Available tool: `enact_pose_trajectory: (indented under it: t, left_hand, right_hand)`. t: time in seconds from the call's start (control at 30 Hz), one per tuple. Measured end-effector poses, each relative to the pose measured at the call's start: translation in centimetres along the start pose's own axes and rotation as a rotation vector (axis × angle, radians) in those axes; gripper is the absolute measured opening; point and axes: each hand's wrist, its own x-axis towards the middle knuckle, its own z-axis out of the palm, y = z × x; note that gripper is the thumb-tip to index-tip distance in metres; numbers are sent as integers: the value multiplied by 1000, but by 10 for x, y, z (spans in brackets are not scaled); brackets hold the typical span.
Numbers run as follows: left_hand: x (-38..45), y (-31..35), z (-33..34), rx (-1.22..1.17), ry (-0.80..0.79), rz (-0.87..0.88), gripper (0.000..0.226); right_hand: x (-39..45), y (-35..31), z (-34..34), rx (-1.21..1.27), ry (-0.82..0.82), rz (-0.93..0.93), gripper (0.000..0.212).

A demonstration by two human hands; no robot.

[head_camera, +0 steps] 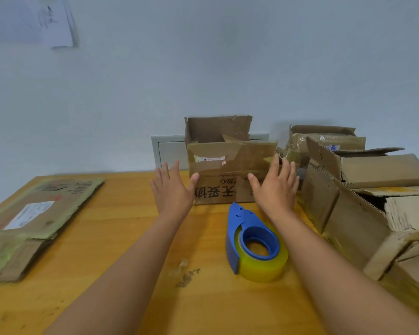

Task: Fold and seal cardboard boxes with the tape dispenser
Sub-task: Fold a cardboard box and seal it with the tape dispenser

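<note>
Wooden table (pixel 107 238) bears an upside-down-printed cardboard box (pixel 230 175), unreadable; both hands, left hand (pixel 173 191), right hand (pixel 275 187), spread, empty.

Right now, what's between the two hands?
In the head view, the open cardboard box stands between the left hand and right hand.

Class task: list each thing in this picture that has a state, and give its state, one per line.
Open box: upright, flaps up, unsealed.
Tape dispenser: lying on table, unheld.
Flattened cardboard: lying flat.
Boxes at right: open, piled.
Left hand: open, holds nothing.
Right hand: open, holds nothing.
</note>
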Motion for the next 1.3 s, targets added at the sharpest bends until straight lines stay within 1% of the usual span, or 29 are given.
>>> enact_pose_trajectory:
  t: [0.17, 0.27, 0.37, 0.47, 0.63, 0.73, 0.8, 0.87, 0.93, 1.13, 1.3]
  left_hand:
    - [-18, -25, -33, 63, 17, 20, 70]
    - [-33, -50, -59, 118, 35, -7, 68]
    - [-49, -86, -88, 194, 36, -68, 66]
    - [-67, -133, -118, 273, 3, -165, 65]
    - [-99, -209, -157, 334, -25, -357, 65]
    - [-108, -238, -171, 339, -58, -449, 65]
    - [-106, -256, -176, 329, -74, -502, 70]
    - [-101, -268, -177, 337, -89, -522, 77]
    - [-96, -271, -176, 370, -109, -510, 76]
    - [-92, -274, -170, 425, -97, -452, 46]
    - [-102, -254, -177, 396, -46, -311, 36]
  right_hand:
    - [-31, -56, -23, 67, 112, -160, 85]
    - [-67, -99, -19, 138, 71, -337, 79]
    - [-108, -138, -1, 191, -69, -494, 76]
    - [-145, -166, 23, 170, -255, -570, 78]
    - [-189, -197, 64, 90, -590, -595, 77]
    - [-206, -201, 83, 47, -703, -629, 73]
    - [-210, -199, 89, 15, -761, -649, 68]
    - [-209, -197, 91, -5, -777, -659, 65]
    - [-208, -197, 93, -13, -767, -665, 64]
    - [-210, -197, 97, -10, -707, -674, 62]
    - [-210, -197, 98, 21, -669, -669, 62]
